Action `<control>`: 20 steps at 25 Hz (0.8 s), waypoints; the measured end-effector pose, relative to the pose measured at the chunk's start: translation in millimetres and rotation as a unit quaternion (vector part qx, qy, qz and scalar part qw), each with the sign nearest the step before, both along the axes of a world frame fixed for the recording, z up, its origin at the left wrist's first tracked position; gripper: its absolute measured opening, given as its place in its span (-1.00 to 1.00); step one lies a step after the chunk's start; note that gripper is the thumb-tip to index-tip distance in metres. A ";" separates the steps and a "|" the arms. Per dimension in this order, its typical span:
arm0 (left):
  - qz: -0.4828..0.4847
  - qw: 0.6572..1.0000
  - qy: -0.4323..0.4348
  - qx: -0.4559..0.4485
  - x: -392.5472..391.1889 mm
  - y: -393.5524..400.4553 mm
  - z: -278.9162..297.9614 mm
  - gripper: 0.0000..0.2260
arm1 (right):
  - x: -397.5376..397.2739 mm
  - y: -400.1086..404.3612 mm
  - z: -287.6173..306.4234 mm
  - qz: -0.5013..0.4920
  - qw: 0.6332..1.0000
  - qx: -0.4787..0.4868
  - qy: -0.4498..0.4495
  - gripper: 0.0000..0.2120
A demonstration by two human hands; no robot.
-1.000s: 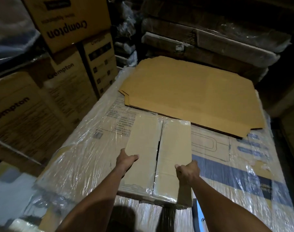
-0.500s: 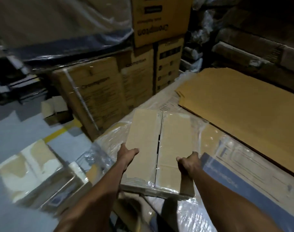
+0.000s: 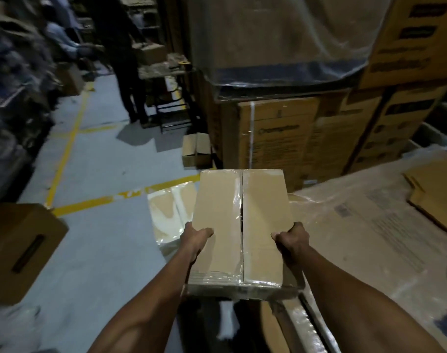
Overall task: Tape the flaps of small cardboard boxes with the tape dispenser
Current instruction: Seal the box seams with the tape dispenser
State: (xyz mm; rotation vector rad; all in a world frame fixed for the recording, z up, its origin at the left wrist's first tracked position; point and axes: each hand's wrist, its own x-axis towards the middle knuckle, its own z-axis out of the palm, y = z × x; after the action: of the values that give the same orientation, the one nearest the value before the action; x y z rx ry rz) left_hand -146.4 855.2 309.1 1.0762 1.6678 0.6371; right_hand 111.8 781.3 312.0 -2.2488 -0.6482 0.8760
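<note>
Both hands clamp a taped small cardboard box point(image 3: 241, 225) by its long sides, carrying it in the air.

Left hand point(image 3: 195, 236) lays its thumb on the top left flap while the fingers wrap under the edge; right hand point(image 3: 291, 239) curls over the right edge the same way, so the box stays level between them. Clear tape point(image 3: 240, 200) runs along the centre seam and glossy tape bands the near end, so this box looks finished and, I judge, is being moved off to the stock lying on the grey floor point(image 3: 95, 250), where another taped box point(image 3: 172, 212) lies just below. Printing on the stacked brown cartons point(image 3: 281, 133) is too blurred to read reliably. No tape dispenser shows.
</note>
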 end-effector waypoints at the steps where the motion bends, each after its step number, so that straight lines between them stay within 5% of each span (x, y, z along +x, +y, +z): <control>1: 0.014 1.000 0.007 0.002 -20.7 7.7 1.3 -0.58 | -17.6 16.8 -0.5 0.013 1.000 0.008 0.000 -0.41; 9: 0.113 0.993 0.033 0.002 -123.7 62.5 -5.6 -0.54 | -105.7 133.1 -7.3 0.131 0.991 0.004 0.005 -0.36; 20: 0.199 0.978 0.063 -0.029 -161.3 161.8 -38.7 -0.49 | -143.3 280.9 -54.6 0.226 0.974 -0.026 -0.003 -0.26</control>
State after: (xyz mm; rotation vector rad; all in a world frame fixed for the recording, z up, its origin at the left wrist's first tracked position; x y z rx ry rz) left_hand -307.7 1016.9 270.4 0.7573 2.0233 0.7803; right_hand -31.6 1062.2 257.4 -2.1849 -1.1807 1.1096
